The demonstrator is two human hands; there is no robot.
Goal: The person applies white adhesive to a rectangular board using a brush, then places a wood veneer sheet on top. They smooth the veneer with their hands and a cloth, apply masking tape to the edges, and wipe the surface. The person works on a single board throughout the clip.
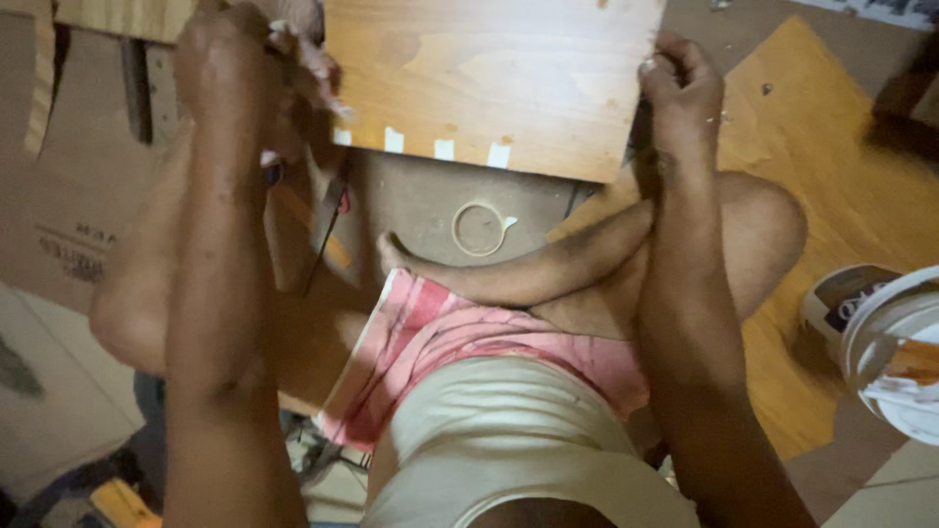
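The wooden panel (489, 78) fills the upper middle of the frame, standing on its lower edge between your knees, with four pale tape strips (445, 149) along that edge. It is your biggest risk: only your two hands steady it, so if either one slackens, I judge it could tip toward your crossed legs.

Your right hand (680, 93), upper right, is closed on the panel's right edge, fingers curled tight around it. Your left hand (249, 68), upper left, is bunched at the left edge; whether it pinches the board or something small I cannot tell.

At the lower right edge of the frame, the white bucket (895, 352) sits near your knee and could be knocked.

The tape roll (479, 228) lies on the floor at center, just below the panel, where a dropped board would land.
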